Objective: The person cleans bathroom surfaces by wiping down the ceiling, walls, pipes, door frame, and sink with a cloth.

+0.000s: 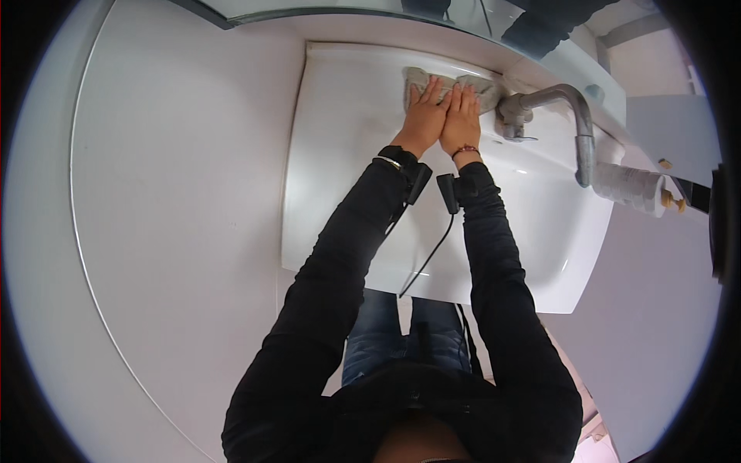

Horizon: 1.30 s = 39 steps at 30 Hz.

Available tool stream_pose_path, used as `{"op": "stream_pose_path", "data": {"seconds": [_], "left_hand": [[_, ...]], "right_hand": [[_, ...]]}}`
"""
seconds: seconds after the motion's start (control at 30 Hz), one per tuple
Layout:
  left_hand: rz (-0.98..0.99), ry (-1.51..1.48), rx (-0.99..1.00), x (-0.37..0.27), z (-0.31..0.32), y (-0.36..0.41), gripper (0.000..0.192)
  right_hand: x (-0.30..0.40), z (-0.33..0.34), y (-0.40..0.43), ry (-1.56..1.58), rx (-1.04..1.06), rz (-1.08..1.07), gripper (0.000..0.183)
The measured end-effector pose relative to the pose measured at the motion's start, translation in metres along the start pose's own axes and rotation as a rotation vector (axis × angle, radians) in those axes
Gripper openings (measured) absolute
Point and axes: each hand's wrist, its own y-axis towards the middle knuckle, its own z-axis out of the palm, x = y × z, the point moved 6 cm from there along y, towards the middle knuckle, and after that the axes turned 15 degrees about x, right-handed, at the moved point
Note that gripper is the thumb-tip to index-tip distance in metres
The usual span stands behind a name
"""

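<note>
A greyish-beige cloth (414, 78) lies bunched on the back ledge of a white ceramic washbasin (336, 191), just left of the faucet. My left hand (424, 118) holds the cloth down with its palm and stretched fingers. Close beside it, my right hand (461, 124) presses on the cloth's right part, its fingers pointing to the wall. The two hands touch or nearly touch along their inner edges. Part of the cloth is hidden beneath them. The worn metal faucet (584, 139) stands to the right of my right hand, its spout curving over the bowl.
A pump bottle (631, 188) with a yellowish pump head lies in view by the basin's right edge. A mirror (347, 8) hangs above the back ledge. A pale wall (185, 173) borders the left side. Black cables (431, 252) hang from the wrist devices over the basin.
</note>
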Motion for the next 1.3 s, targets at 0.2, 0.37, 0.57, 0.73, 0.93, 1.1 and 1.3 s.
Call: {"op": "stream_pose_path", "data": {"seconds": [0.2, 0.37, 0.57, 0.73, 0.93, 1.1, 1.3], "left_hand": [[-0.28, 0.27, 0.195, 0.01, -0.047, 0.013, 0.044], [-0.371, 0.175, 0.082, 0.033, -0.075, -0.056, 0.04], [-0.443, 0.038, 0.184, -0.026, -0.058, -0.157, 0.042], [-0.205, 0.008, 0.447, -0.112, -0.02, -0.197, 0.04], [0.006, -0.188, 0.53, -0.19, 0.016, -0.174, 0.038], [0.218, -0.251, 0.607, -0.289, 0.09, -0.128, 0.039], [0.275, -0.115, 0.529, -0.445, 0.17, -0.067, 0.043]], "right_hand": [[0.023, -0.021, 0.05, -0.068, 0.144, -0.087, 0.046], [0.087, 0.0, 0.032, 0.123, 0.096, -0.26, 0.049], [0.111, -0.019, -0.083, 0.356, 0.282, -0.389, 0.057], [0.074, -0.014, -0.196, 0.489, 0.387, -0.131, 0.051], [-0.007, -0.051, -0.246, 0.369, 0.571, 0.097, 0.039], [-0.129, -0.078, -0.302, 0.363, 0.449, 0.319, 0.034], [-0.294, -0.121, -0.375, 0.202, 0.341, 0.227, 0.043]]}}
